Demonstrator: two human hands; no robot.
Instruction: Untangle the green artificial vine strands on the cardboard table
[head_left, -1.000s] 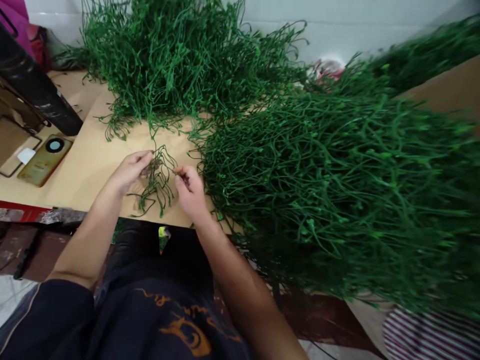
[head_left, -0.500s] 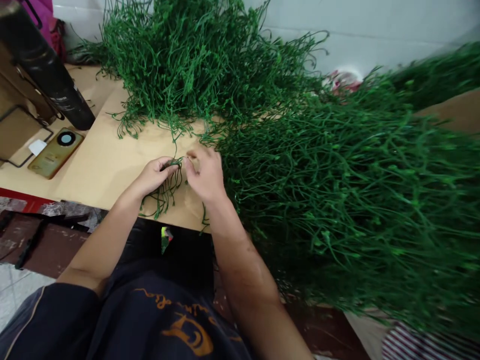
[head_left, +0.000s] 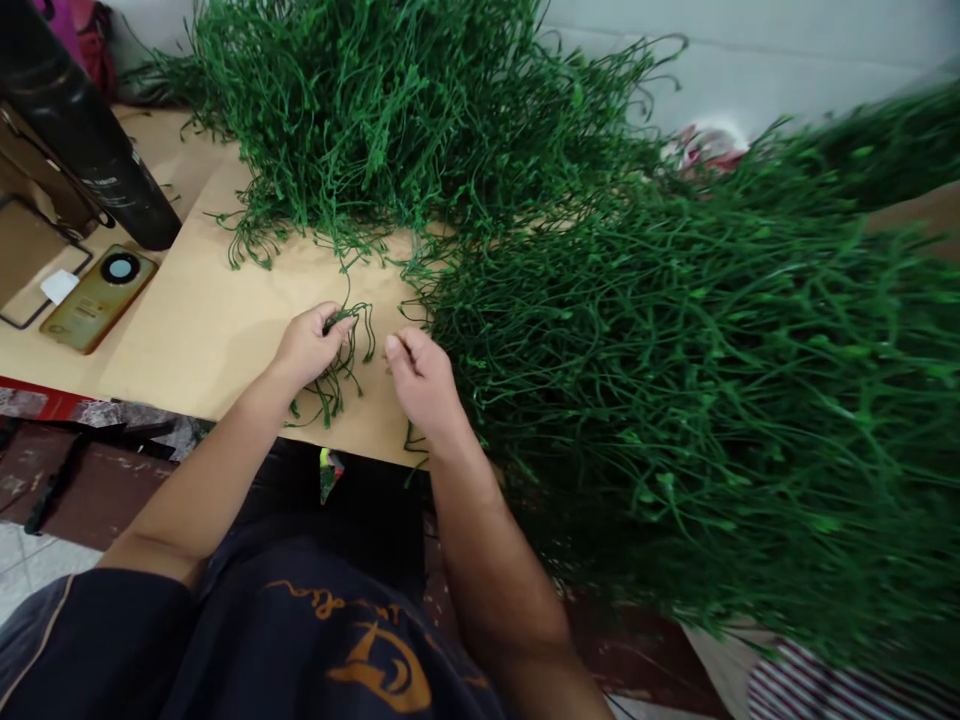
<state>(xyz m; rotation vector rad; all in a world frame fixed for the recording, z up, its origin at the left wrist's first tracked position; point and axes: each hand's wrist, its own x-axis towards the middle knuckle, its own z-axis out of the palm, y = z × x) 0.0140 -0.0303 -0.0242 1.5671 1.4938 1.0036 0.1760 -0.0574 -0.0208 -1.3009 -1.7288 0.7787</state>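
Thumb and fingers of my left hand (head_left: 311, 343) are closed on a small bunch of thin green plastic stems (head_left: 332, 390). Their tips hang below the hand and curl out to its right over the tan board (head_left: 217, 340). A short gap to the right, my right hand (head_left: 421, 375) has its fingers curled with thumb against forefinger; whether anything is pinched there is too small to make out. Just beyond it on the right lies a large heap of the same green stems (head_left: 675, 370).
Another tall pile of green stems (head_left: 375, 120) stands at the back against the white wall (head_left: 787, 60). To the left are a phone (head_left: 97, 300), a black bottle (head_left: 82, 130) and a brown box (head_left: 37, 250). The board's front edge runs before my body.
My right hand has drawn back from the bunch, down and slightly right, and its fingers have curled in. The left hand keeps its hold. The view has shifted slightly.
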